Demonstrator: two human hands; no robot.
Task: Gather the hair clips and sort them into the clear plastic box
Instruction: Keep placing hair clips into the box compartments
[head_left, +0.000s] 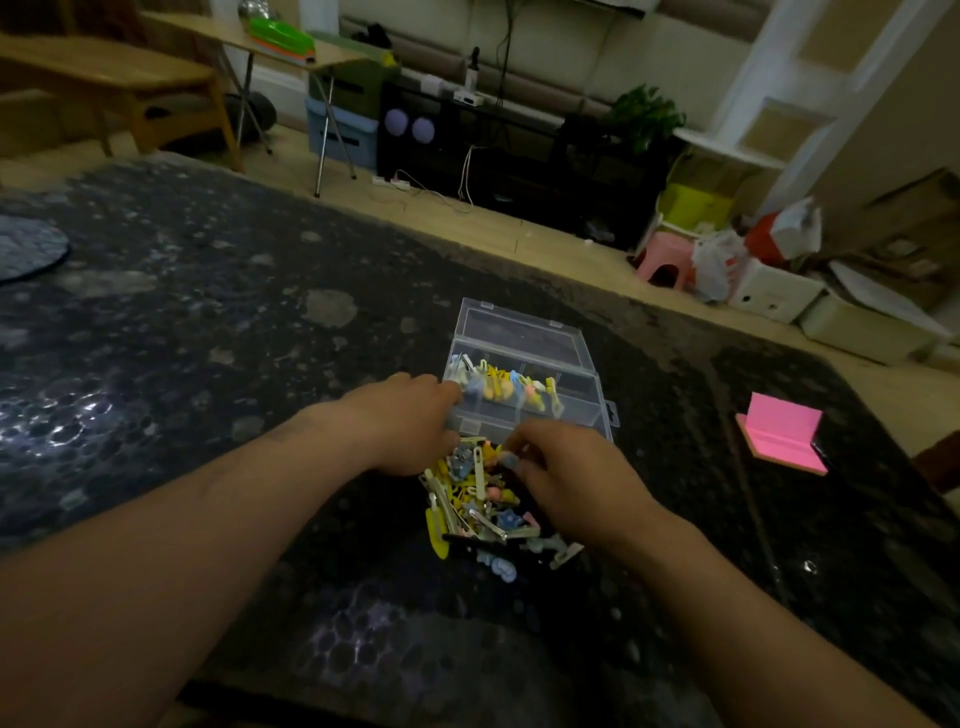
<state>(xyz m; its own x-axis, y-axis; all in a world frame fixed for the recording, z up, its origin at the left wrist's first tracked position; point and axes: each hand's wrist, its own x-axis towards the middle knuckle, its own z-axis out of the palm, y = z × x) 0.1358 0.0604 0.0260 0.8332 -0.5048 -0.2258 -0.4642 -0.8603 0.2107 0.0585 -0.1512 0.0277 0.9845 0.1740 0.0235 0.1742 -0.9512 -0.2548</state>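
While a loose pile of hair clips (480, 506) lies on the dark patterned desk (208, 338) between both hands, the clear plastic box (524, 374) sits open just beyond the fingers, its lid tipped back. One middle compartment holds yellow, blue, pink and white clips; the others look empty. The left hand (402, 423) rests against the box's near-left corner, its grip hidden. The right hand (563, 470) curls over the pile, fingertips pinched on a clip. A pink stand (782, 434) sits well to the right. No writing is legible.
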